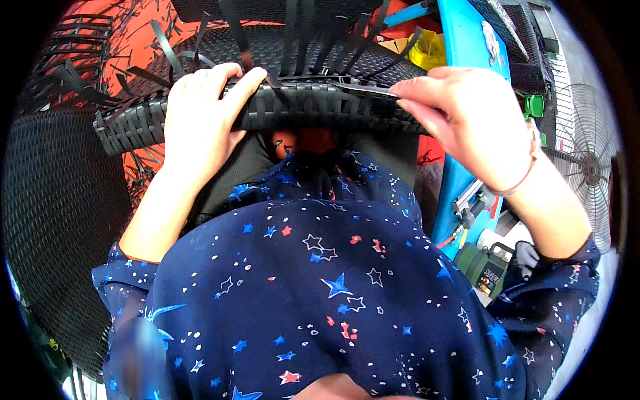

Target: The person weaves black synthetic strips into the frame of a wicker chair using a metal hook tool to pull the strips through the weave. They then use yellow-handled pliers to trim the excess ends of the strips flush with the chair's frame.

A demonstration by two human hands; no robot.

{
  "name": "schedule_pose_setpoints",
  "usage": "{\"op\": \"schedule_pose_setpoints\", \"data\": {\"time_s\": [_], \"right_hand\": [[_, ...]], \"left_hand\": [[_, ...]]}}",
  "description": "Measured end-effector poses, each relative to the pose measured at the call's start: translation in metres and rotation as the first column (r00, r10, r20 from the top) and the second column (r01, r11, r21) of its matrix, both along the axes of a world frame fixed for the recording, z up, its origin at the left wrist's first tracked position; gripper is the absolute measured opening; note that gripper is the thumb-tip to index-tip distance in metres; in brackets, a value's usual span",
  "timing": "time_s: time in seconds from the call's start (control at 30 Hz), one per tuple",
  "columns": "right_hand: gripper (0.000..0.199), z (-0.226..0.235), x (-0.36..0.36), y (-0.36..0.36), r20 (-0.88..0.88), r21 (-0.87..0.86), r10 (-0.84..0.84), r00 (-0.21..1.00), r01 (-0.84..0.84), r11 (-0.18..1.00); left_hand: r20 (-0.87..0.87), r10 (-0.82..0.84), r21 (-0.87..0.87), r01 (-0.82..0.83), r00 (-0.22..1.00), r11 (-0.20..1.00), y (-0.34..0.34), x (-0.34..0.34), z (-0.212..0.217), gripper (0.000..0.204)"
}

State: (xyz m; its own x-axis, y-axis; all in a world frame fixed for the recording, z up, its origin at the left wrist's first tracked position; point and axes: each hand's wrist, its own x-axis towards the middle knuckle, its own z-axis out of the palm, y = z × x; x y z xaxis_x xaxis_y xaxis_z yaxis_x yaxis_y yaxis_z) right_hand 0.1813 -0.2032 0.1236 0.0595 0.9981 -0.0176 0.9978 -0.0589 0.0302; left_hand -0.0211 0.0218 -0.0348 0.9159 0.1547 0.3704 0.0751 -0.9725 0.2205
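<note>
A woven black wicker panel (pixel 293 107) with a thick rolled edge lies across my lap. My left hand (pixel 200 110) is closed over that edge on the left side, fingers on top and thumb toward the middle. My right hand (pixel 460 110) pinches the end of a thin flat strip (pixel 370 88) between thumb and fingers. The strip runs left along the top of the edge, and its far end meets the weave near the middle. Several loose black strands (pixel 303 40) stand up from the weave beyond the edge. The fingertips of my left hand are partly hidden behind the edge.
Scattered black strip ends lie on a red surface (pixel 137 33) at the far left. More dark woven wicker (pixel 53 220) stands along the left. To the right are a blue table (pixel 460 40), a yellow bag (pixel 427 50), a dark green case (pixel 480 267) and a fan (pixel 590 167).
</note>
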Motion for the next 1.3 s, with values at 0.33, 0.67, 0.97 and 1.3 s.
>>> {"op": "schedule_pose_setpoints", "data": {"time_s": [0.33, 0.67, 0.97, 1.3], "right_hand": [[0.017, -0.043, -0.032, -0.039, -0.16, 0.159, -0.351, 0.923, 0.374, 0.914], [0.029, -0.126, -0.062, -0.055, -0.68, 0.271, -0.337, 0.651, 0.65, 0.71], [0.031, -0.147, -0.079, -0.067, -0.927, -0.007, -0.31, 0.212, 0.816, 0.578], [0.035, -0.121, -0.067, -0.103, -0.538, 0.303, -0.246, 0.807, 0.457, 0.836]], "left_hand": [[0.04, -0.031, -0.018, 0.031, 0.999, 0.999, 0.003, 0.01, -0.007, 0.076], [0.07, -0.04, -0.036, 0.042, 0.997, 0.998, 0.005, 0.01, -0.005, 0.072], [0.069, -0.03, -0.039, 0.033, 0.997, 0.999, 0.008, 0.007, -0.006, 0.07], [0.086, -0.026, -0.058, 0.031, 0.996, 0.998, 0.006, 0.004, -0.001, 0.072]]}}
